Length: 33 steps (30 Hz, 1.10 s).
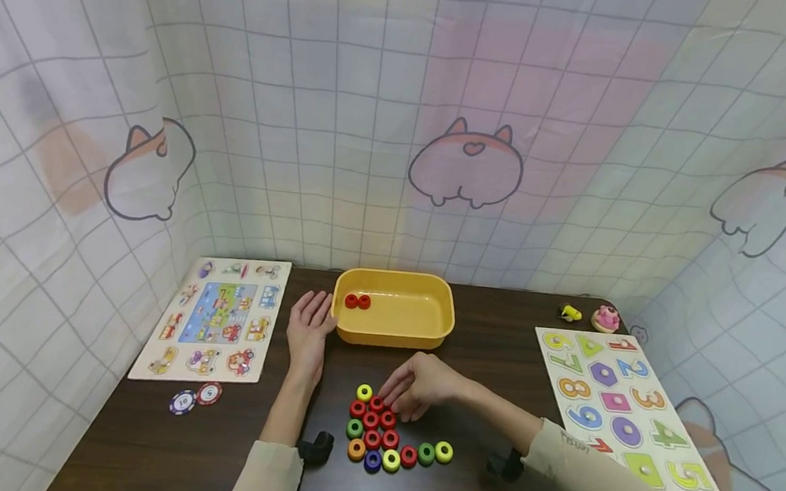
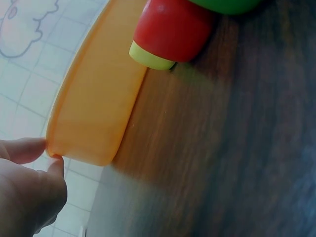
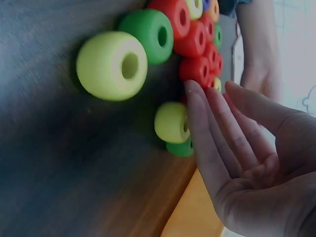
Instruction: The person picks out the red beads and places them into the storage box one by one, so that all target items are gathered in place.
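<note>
Several ring-shaped beads in red, green, yellow, orange and blue lie on the dark table, among them a red bead (image 1: 376, 404) near the right fingers. The right hand (image 1: 424, 388) reaches over the cluster with fingers extended, its fingertips by the red beads. In the right wrist view, a yellow bead (image 3: 170, 122) and a green bead (image 3: 180, 148) lie beside those fingers; the head view hides them behind the hand. My left hand (image 1: 307, 338) rests against the left side of a yellow tray (image 1: 393, 340), its thumb touching the rim. Two red beads (image 1: 358, 302) sit inside.
A picture puzzle board (image 1: 196, 365) lies at left, with two poker chips (image 1: 196, 397) below it. On the right lies a number puzzle board (image 1: 628, 403), with a small yellow toy (image 1: 570, 313) and a pink toy (image 1: 605, 319) behind. A patterned curtain (image 1: 374, 122) surrounds the table.
</note>
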Tool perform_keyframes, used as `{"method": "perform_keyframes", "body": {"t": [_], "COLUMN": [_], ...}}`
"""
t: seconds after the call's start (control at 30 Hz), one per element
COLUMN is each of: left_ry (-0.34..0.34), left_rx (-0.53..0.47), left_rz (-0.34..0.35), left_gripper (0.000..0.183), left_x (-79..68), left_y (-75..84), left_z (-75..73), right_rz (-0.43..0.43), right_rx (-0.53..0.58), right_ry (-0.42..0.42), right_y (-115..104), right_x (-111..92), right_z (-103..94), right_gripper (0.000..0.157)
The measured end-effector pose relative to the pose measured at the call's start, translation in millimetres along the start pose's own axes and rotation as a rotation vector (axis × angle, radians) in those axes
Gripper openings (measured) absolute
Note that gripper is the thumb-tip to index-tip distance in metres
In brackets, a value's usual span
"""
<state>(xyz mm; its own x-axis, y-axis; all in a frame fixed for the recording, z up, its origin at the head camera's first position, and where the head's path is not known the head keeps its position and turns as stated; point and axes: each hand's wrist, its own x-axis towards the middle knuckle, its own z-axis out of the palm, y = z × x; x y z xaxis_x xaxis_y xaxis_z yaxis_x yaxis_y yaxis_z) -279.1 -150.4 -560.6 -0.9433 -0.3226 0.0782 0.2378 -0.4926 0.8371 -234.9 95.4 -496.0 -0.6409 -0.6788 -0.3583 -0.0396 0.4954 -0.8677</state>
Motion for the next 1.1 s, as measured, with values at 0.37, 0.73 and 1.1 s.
{"method": "perform_keyframes", "body": {"t": [0.37,0.73,1.1], "left_ry": [-0.025,-0.008,0.006], "left_rx": [0.006,0.03,0.015], "left_rz": [-0.02,-0.009,-0.012], "left_gripper": [0.068,0.067,0.067], "left_x": [2.6,1.3,1.6], "left_y": [0.3,0.2,-2.6], "left_z": [1.3,-0.4,-2.3], "right_rz": [0.005,0.0,-0.027], "right_rx": [-0.106,-0.088,0.075], "right_ry": [0.036,0.02,0.001], "right_y": [0,-3,-38], "right_x": [-5,-2,14], "right_z": [25.7,26.0,-23.3], "right_gripper": [0.017,0.014,0.016]}}
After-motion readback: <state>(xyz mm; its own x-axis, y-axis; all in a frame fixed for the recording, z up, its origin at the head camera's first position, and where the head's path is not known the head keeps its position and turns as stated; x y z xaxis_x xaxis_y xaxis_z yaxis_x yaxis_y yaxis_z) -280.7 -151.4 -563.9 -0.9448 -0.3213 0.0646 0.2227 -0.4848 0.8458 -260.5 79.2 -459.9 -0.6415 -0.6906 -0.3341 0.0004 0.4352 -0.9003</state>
